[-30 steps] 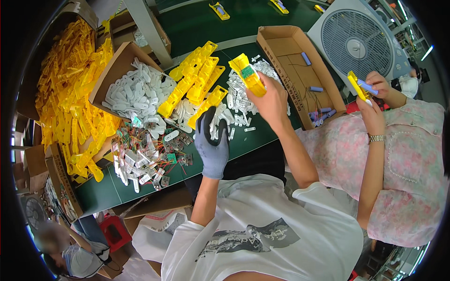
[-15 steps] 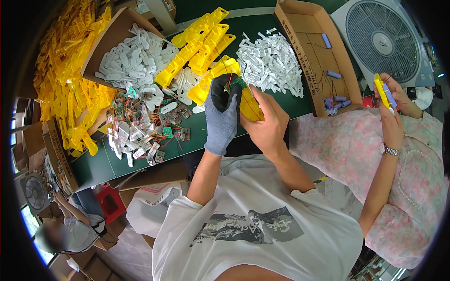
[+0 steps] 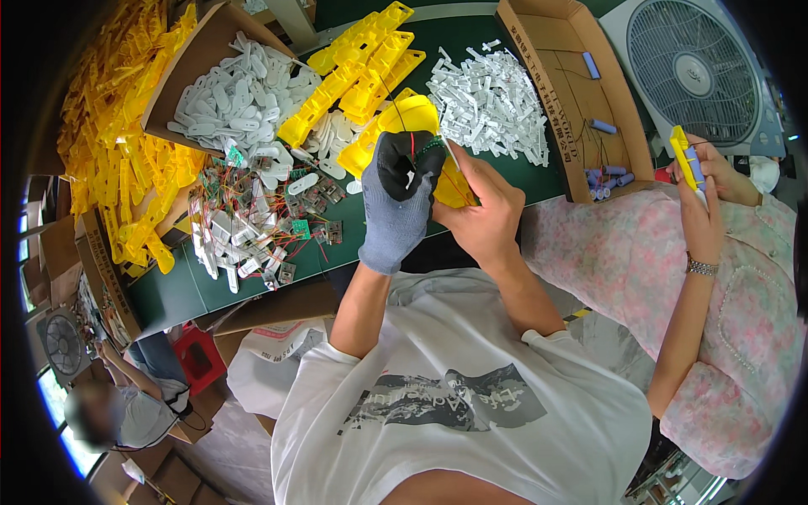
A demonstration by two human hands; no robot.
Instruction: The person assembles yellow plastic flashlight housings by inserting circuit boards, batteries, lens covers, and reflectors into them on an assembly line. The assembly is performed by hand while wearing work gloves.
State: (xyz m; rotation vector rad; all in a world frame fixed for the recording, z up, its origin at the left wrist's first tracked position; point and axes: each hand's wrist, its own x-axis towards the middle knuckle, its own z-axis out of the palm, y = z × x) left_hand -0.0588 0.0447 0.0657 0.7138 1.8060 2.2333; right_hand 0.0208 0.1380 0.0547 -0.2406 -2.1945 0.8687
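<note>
My gloved left hand (image 3: 396, 206) pinches a small wired circuit board (image 3: 429, 150); my bare right hand (image 3: 480, 210) clamps the yellow plastic housing (image 3: 450, 187) over the green table (image 3: 252, 278). Risk: tugging could snap the thin wires.

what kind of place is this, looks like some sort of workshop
Most likely a small hand-assembly workshop. The green table is piled with yellow plastic housings, white plastic parts and small wired circuit boards, and a co-worker beside the person handles the same kind of yellow piece.

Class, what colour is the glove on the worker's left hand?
The glove is grey with black fingertips, seen in the head view.
</note>
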